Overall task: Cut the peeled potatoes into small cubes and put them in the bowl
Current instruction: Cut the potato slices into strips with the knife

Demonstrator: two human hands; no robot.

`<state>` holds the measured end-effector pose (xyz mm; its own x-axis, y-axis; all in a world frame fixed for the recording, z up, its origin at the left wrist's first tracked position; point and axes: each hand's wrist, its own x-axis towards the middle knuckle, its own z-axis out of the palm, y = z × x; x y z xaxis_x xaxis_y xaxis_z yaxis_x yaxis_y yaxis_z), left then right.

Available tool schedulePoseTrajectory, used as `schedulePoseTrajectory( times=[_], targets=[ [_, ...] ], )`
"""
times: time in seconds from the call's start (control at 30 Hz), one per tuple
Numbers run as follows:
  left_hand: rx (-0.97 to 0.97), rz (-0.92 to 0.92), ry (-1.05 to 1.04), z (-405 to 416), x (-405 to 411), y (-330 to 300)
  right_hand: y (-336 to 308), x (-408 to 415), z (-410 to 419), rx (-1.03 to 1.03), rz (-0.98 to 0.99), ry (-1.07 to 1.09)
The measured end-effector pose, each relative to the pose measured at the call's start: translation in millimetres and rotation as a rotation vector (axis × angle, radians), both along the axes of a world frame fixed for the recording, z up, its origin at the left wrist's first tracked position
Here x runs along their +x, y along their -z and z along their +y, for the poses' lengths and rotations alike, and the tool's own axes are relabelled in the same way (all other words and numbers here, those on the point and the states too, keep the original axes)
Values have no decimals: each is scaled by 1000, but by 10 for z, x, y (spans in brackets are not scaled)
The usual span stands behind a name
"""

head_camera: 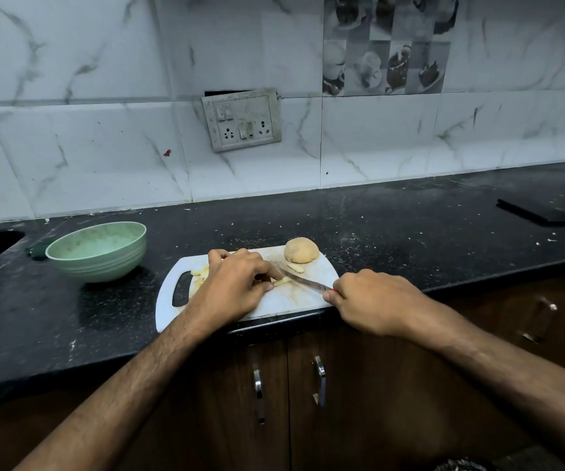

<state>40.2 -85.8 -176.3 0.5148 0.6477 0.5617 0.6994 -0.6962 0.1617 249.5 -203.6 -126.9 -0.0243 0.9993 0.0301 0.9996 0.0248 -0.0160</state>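
A marble-tiled wall (70,96) with a switch panel (242,119) rises behind the black speckled table (393,226), whose front edge carries a white board (287,300) above brown cabinet doors (359,402). Left of the board stands a green bowl (99,250); on the board's far right corner sits a whole peeled potato (301,249), with cut pieces (201,271) near the board's handle slot. The left hand (231,290) pinches a potato strip (281,282) at mid-board with curled fingers (267,270), while the right hand (372,302), at the board's right edge, grips a knife (303,280) whose blade lies across the strip, just beside those fingertips.
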Motion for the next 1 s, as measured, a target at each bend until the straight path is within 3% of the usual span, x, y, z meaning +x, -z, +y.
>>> schedulePoseTrajectory(
  times=[0.2,0.37,0.6,1.0],
  targets=[
    [13,-5,8,14,6,7,102,-104,-56,36,-59,-25],
    [20,-69,0,-1,-16,38,108,-119,-109,152,-223,-81],
    [13,-112,24,17,-31,34,36,-112,-93,121,-116,-65],
    [-13,-157,39,12,-35,34,50,-172,-106,117,-122,-54]
  ],
)
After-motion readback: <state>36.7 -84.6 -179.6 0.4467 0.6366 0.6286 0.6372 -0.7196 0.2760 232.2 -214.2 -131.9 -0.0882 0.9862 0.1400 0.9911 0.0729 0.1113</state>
